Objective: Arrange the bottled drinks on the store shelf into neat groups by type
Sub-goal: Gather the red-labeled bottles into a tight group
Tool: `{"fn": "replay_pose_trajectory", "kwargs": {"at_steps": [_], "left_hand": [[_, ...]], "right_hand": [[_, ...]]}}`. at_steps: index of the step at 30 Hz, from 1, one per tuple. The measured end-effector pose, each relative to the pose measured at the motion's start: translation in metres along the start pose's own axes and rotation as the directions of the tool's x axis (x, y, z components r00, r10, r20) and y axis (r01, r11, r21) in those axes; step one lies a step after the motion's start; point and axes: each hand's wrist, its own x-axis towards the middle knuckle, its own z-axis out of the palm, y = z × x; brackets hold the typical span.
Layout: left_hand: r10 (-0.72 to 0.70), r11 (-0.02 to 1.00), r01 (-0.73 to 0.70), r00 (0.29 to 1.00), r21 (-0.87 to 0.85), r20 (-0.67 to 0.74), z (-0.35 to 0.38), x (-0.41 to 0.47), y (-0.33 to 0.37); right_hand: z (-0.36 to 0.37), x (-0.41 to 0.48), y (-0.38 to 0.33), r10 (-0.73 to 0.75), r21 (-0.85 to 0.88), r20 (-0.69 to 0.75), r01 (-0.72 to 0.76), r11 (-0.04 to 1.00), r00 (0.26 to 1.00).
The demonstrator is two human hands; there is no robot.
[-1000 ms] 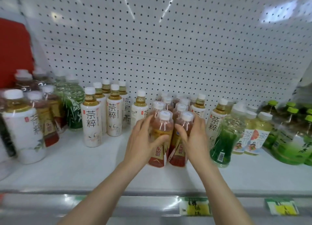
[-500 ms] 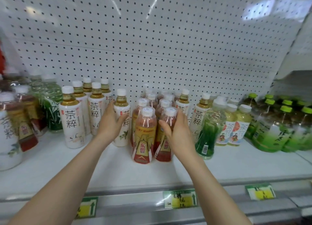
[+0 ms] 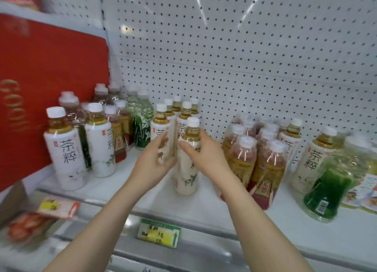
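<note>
Our right hand (image 3: 206,159) grips a white tea bottle (image 3: 186,182), upright on the shelf (image 3: 204,205), cap up. Our left hand (image 3: 152,165) lies released just beside it.

Tea bottles (image 3: 65,155) are amber with white labels, red bottles (image 3: 267,169) gold-labelled, pegboard (image 3: 244,47) white, dark-dotted.

The white shelf (image 3: 214,204) carried bottles in loose clusters, with a price tag (image 3: 159,233) on its front rail. One white-label tea bottle (image 3: 186,169) stood between the left fingers (image 3: 161,143) and the right fingers (image 3: 201,136), which curled round its shoulder. Just behind the left fingers stood a tight group of matching bottles (image 3: 163,129). Right of the right fingers crowded red-brown bottles (image 3: 242,159), then a lone white-label bottle (image 3: 314,159) and a dark green bottle (image 3: 326,190). Well left of the left fingers stood two front white-label bottles (image 3: 65,155) and a bamboo-print green bottle (image 3: 142,124).
</note>
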Motion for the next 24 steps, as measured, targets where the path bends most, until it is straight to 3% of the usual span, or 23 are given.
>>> {"fn": "replay_pose_trajectory", "kwargs": {"at_steps": [2, 4, 8, 13, 17, 24], "left_hand": [[-0.057, 0.995, 0.066, 0.991, 0.070, -0.122, -0.014, 0.013, -0.020], [-0.125, 0.982, 0.145, 0.979, 0.120, -0.159, -0.022, 0.029, -0.032], [-0.139, 0.989, 0.143, 0.988, 0.047, -0.070, -0.016, 0.053, -0.039], [-0.124, 0.991, 0.124, 0.992, -0.042, -0.006, -0.018, 0.063, -0.048], [-0.113, 0.989, 0.119, 0.991, -0.089, 0.071, -0.022, 0.067, -0.054], [-0.095, 0.993, 0.103, 0.986, -0.055, 0.139, -0.030, 0.069, -0.059]], "right_hand": [[0.005, 0.013, 0.005, 0.030, 0.012, -0.017, -0.030, 0.999, 0.999], [0.015, 0.024, 0.009, 0.071, -0.016, -0.088, -0.073, 0.997, 0.994], [0.038, 0.047, 0.015, 0.110, -0.051, -0.196, -0.123, 0.991, 0.974], [0.041, 0.065, 0.016, 0.104, -0.029, -0.147, -0.109, 0.994, 0.984], [0.050, 0.071, 0.017, 0.093, -0.034, -0.196, -0.102, 0.994, 0.976], [0.059, 0.081, 0.016, 0.125, -0.085, -0.189, -0.143, 0.986, 0.974]]}}
